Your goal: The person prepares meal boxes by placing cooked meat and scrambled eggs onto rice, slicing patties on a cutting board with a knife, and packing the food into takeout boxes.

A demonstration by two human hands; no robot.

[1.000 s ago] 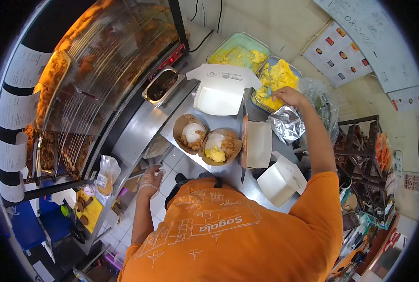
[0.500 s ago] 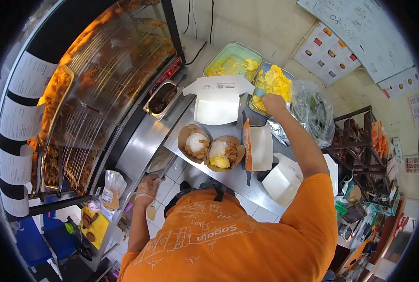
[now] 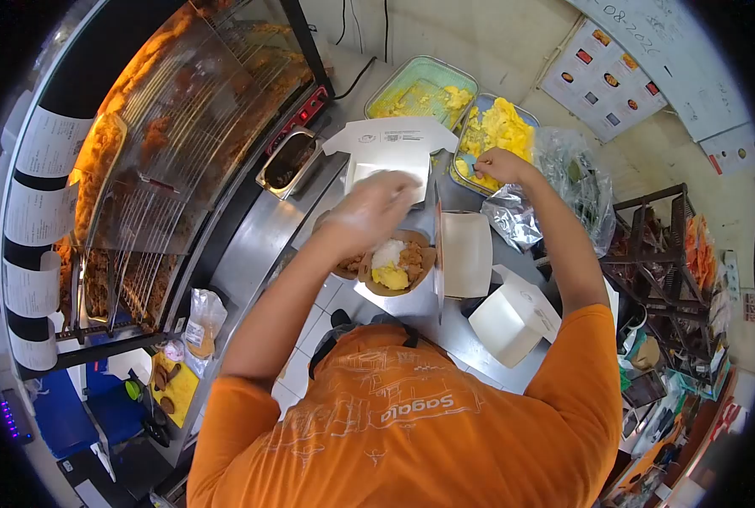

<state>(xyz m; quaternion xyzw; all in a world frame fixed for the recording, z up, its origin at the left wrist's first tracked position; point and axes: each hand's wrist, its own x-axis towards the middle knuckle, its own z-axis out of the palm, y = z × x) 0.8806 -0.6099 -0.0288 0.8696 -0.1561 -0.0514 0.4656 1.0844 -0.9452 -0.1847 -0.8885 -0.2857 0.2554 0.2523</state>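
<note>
Since the earlier frame, the left hand (image 3: 373,212) has swung up from beside the counter's edge to a place above it, in front of an open white box (image 3: 398,140); it is blurred, so I cannot tell whether its fingers hold anything. Well apart from it, the right hand (image 3: 500,166) is closed on a pale blue utensil (image 3: 469,159), in the tray (image 3: 457,173) of yellow food (image 3: 506,123) near the wall. Just beside that stands a greenish tray (image 3: 425,68) with less of it.

Shiny steel makes up the counter (image 3: 453,326). Near its front edge a paper bowl (image 3: 390,291) carries rice, brown pieces and yellow food; a second bowl (image 3: 344,273) is partly hidden by the left forearm. To the right stand two more open boxes, with crumpled foil (image 3: 513,218) and a clear plastic bag (image 3: 576,182) behind.

Along the left runs a lit display case (image 3: 165,161) with wire racks, a steel pan (image 3: 265,183) of dark contents next to it. Picture sheets (image 3: 604,80) and a whiteboard (image 3: 678,63) hang on the pale wall, a dark brown rack (image 3: 658,245) stands far right, and white tiles (image 3: 309,326) cover the floor
</note>
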